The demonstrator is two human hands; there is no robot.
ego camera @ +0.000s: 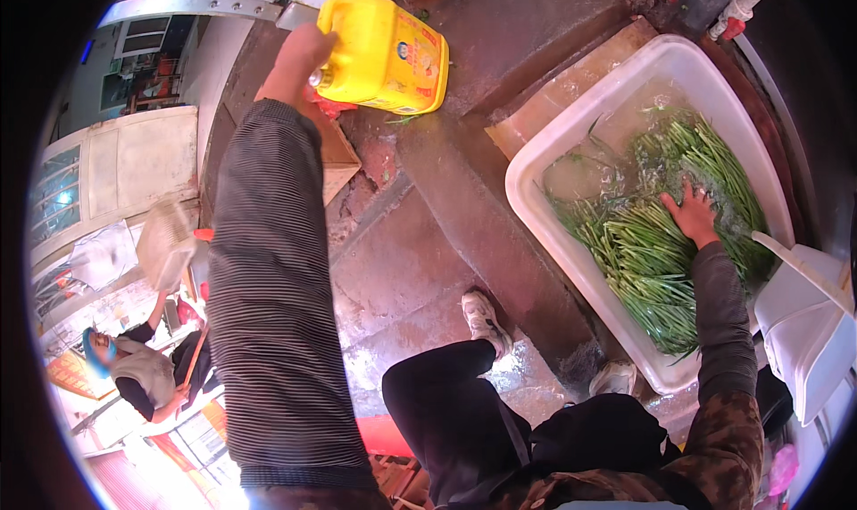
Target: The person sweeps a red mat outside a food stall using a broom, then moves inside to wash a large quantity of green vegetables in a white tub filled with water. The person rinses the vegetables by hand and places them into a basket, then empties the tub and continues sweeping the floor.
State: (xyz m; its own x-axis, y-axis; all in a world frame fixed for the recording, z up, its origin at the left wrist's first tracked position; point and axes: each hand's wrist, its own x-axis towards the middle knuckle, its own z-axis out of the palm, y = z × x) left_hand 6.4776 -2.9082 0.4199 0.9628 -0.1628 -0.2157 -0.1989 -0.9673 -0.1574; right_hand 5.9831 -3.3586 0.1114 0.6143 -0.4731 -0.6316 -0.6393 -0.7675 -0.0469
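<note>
My left hand [301, 61] grips the handle of a yellow plastic jug [381, 55] at the upper left; the jug lies tilted, its cap end towards my wrist, and its label bears writing. On the right, my right hand [694, 212] rests with spread fingers on long green stalks [643, 242], perhaps garlic scapes or chives. These lie in bundles in a large white plastic tub [569, 269] holding cloudy water. Ripples and bubbles surround the right hand, which holds nothing that I can make out.
White plastic containers [803, 316] stand at the tub's lower right corner. A pipe with a red-handled valve [734, 27] is at the top right. A cardboard box [340, 162] is beside my left sleeve. At the far left, another person [150, 376] holds up a basket [166, 245].
</note>
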